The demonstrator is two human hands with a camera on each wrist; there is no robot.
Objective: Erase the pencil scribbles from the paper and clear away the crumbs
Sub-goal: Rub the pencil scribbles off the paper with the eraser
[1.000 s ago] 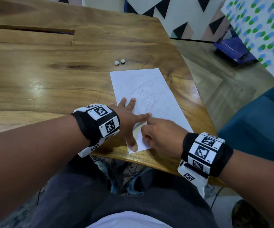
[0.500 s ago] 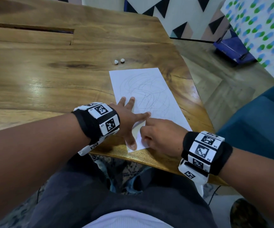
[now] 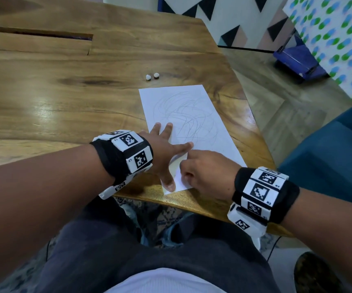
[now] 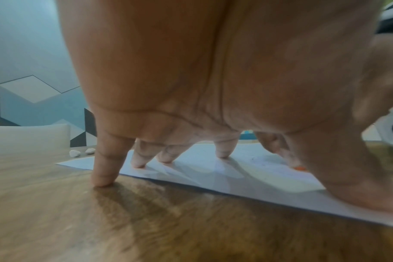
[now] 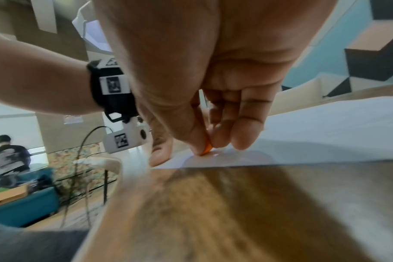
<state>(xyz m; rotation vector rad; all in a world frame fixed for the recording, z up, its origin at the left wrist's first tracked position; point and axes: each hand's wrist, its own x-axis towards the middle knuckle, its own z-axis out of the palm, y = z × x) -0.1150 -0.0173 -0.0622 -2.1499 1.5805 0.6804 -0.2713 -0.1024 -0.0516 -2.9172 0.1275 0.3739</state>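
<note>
A white sheet of paper point(image 3: 190, 115) with grey pencil scribbles lies on the wooden table point(image 3: 65, 98). My left hand point(image 3: 166, 149) is spread flat, its fingertips point(image 4: 138, 164) pressing the near left part of the paper point(image 4: 247, 173). My right hand point(image 3: 202, 174) rests on the paper's near end, pinching a small orange eraser point(image 5: 207, 150) between thumb and fingers, its tip touching the paper point(image 5: 325, 134). The eraser point(image 4: 299, 168) also shows as an orange speck in the left wrist view. In the head view the hand hides it.
Two small white lumps point(image 3: 152, 76) lie on the table beyond the paper's far left corner. The table's edge point(image 3: 192, 206) runs just under my hands, with my lap below. A blue seat point(image 3: 329, 161) is at right.
The paper and both hands have stayed in nearly the same place. My right hand has shifted slightly over the near end of the paper.
</note>
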